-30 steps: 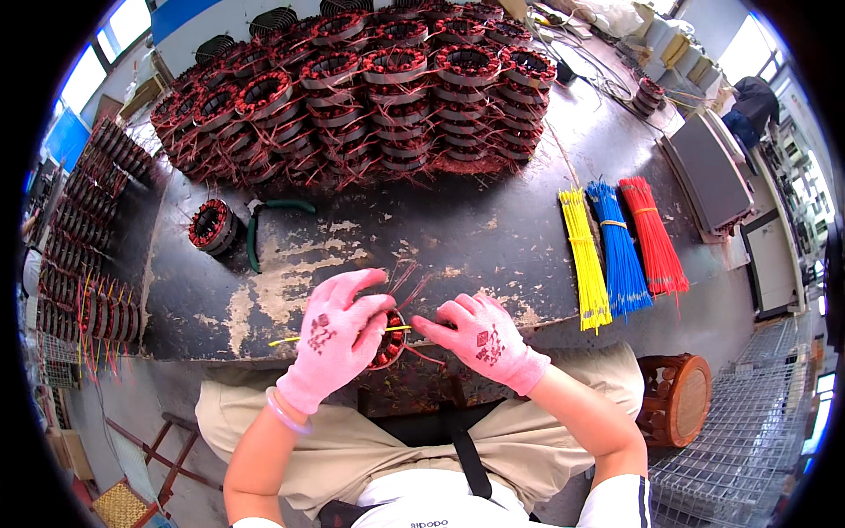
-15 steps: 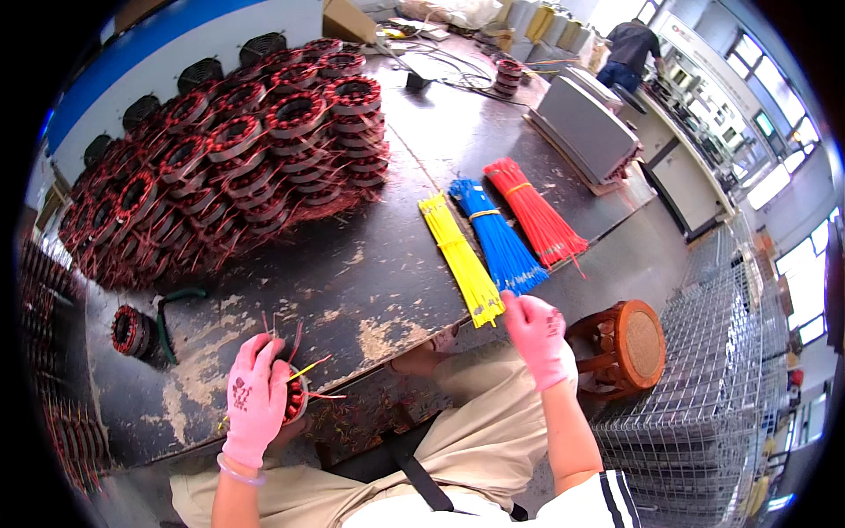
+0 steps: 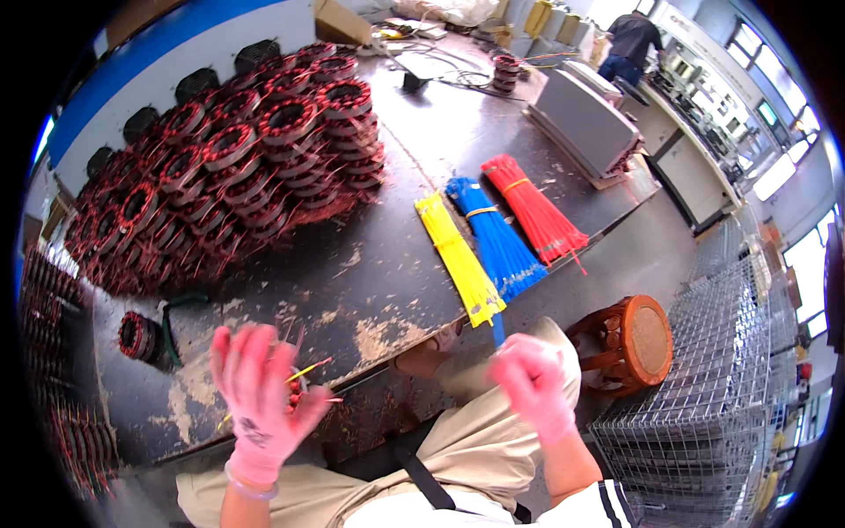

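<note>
My left hand, in a pink glove and a little blurred, is spread above the table's front edge, its fingers apart. Partly hidden behind it is a motor stator with red windings and a yellow wire sticking out. My right hand, also pink-gloved, is closed in a pinch, with a short length of blue wire showing above its fingertips. Just beyond it lie three banded wire bundles side by side: yellow, blue and red.
Many stators are stacked at the far left of the worn dark table. A single stator lies beside green-handled pliers. On the right stand a wooden stool and wire-mesh cages. A person works in the background.
My right hand has drawn back from the blue bundle toward me, with blue wire in its fingers. My left hand has lifted off the stator and spread its fingers.
</note>
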